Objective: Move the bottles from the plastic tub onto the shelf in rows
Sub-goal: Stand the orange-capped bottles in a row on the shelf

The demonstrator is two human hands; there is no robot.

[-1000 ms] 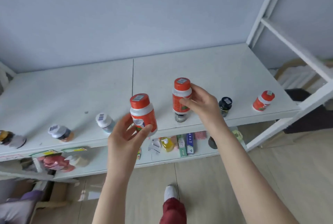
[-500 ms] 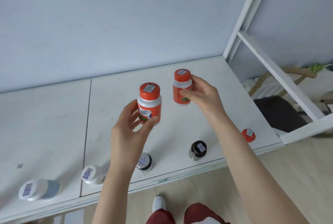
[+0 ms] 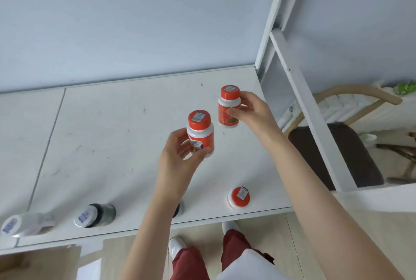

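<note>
Left: our left hand, grip pinching the nearer orange-capped bottle, upright above the white shelf.
Right: our right hand, grip pinching the farther orange-capped bottle, upright, low over the shelf's back right.
Front edge: a third orange-capped bottle, a dark bottle and a white-capped bottle, spaced in a row.

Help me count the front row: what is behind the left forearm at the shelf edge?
Only a dark rounded sliver, likely another bottle, shows right of the left forearm on the shelf; the rest is covered.
</note>
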